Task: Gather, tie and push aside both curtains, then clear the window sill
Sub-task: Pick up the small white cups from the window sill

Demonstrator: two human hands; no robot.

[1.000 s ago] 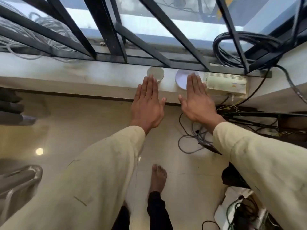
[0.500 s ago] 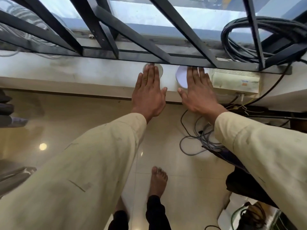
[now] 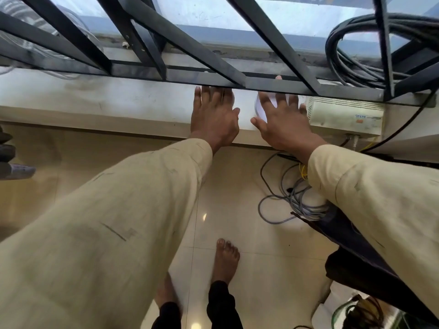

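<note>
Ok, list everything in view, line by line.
window sill: one, whitish, across the frame
grille: one, black bars, above the sill
white disc: one, on the sill, under the right hand
white box: one, on the sill, right of the disc
cable coil: one, black, upper right
floor cables: bundle, grey, below the box
floor: cream tiles
left hand: flat on the sill, fingers straight
right hand: fingers spread over the disc
sleeves: two, beige
</note>
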